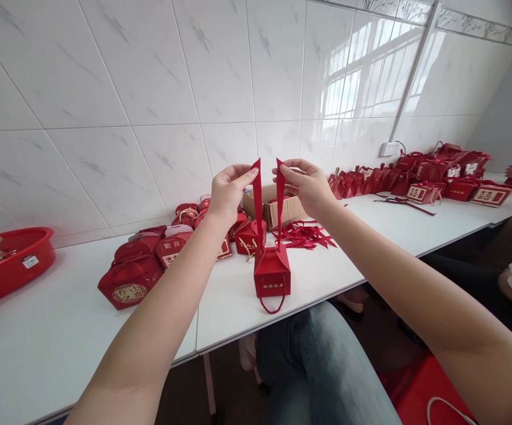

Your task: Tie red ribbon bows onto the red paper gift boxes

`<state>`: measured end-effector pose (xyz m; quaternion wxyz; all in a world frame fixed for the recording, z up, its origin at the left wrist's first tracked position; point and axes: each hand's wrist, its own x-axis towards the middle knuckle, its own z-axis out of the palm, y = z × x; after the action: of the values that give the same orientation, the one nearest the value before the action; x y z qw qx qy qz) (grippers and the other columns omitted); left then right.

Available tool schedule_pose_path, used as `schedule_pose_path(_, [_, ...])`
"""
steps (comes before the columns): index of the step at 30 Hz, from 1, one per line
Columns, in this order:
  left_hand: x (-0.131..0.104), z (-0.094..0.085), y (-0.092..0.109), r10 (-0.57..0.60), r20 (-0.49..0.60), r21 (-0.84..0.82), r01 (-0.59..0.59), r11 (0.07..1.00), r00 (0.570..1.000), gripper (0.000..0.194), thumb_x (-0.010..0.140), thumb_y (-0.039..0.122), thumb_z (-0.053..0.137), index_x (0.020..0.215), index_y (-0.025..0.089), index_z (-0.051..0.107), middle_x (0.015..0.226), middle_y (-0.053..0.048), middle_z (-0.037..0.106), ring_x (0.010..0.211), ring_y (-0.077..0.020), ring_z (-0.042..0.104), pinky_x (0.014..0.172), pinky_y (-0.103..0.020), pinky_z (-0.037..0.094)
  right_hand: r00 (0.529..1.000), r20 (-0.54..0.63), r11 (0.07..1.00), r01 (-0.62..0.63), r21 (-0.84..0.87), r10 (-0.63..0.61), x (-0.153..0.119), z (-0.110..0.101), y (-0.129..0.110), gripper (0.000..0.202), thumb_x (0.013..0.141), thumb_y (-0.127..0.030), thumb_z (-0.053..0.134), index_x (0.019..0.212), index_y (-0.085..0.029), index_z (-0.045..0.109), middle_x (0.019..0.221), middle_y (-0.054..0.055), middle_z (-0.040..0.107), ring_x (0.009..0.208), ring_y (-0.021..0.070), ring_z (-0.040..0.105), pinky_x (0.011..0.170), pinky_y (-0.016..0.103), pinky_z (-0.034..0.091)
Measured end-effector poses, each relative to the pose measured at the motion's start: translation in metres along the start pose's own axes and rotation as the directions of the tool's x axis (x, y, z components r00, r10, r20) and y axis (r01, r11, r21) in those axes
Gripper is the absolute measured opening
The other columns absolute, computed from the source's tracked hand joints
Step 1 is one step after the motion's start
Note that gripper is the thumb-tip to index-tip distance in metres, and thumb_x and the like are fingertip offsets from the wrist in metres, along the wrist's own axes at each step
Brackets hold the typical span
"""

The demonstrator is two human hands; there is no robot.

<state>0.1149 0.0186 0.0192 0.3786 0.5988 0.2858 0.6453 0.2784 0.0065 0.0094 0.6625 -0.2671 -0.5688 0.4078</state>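
Red ribbon (258, 203) is pinched by left fingers (247, 176) and right fingers (291, 175) — below them, a red box (274, 275) is placed.

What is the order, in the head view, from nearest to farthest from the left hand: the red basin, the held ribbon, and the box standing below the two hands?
1. Ribbon: one end pinched in the left hand.
2. Box: on the table, lower and to the right of this hand.
3. Red basin: far over on the left side.
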Motion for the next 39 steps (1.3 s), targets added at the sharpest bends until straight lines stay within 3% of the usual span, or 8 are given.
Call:
schedule_pose_path(11, [0.0055, -0.0036, 0.0067, 0.023, -0.022, 0.057, -0.022, 0.998, 0.999, 0.017, 0.061, 0.031, 0.076, 0.073, 0.022, 0.067, 0.080, 0.000, 0.068, 0.079, -0.0138, 0.060, 0.065, -0.024, 0.044, 1.000, -0.004, 0.999, 0.006, -0.037, -0.006, 0.0003, 0.0028, -0.0055, 0.015, 0.077, -0.032, 0.068, 0.081, -0.022, 0.059, 0.089, 0.002, 0.069, 0.089, 0.0140, 0.063, 0.079, 0.031, 0.052])
schedule_pose_path(23, [0.0042, -0.0025, 0.0094, 0.027, -0.046, 0.059, -0.024, 0.998, 0.999, 0.015, 0.062, 0.026, 0.076, 0.070, 0.021, 0.065, 0.079, -0.001, 0.068, 0.083, -0.0163, 0.062, 0.072, -0.029, 0.047, 1.000, 0.004, 0.999, -0.004, -0.047, 0.005, 0.0021, 0.0056, -0.0048, 0.014, 0.077, -0.033, 0.068, 0.081, -0.022, 0.059, 0.090, 0.002, 0.069, 0.082, 0.0129, 0.063, 0.073, 0.029, 0.053])
schedule_pose_path(39, [0.0016, -0.0058, 0.0038, 0.000, -0.053, 0.078, 0.004, 0.997, 0.999, 0.017, 0.060, 0.030, 0.076, 0.070, 0.022, 0.066, 0.083, -0.002, 0.069, 0.085, -0.0175, 0.061, 0.069, -0.028, 0.048, 0.999, 0.020, 0.999, -0.040, -0.014, 0.041, 0.0025, 0.0082, 0.0038, 0.019, 0.074, -0.036, 0.071, 0.082, -0.022, 0.061, 0.093, 0.003, 0.069, 0.076, 0.0135, 0.063, 0.065, 0.030, 0.053])
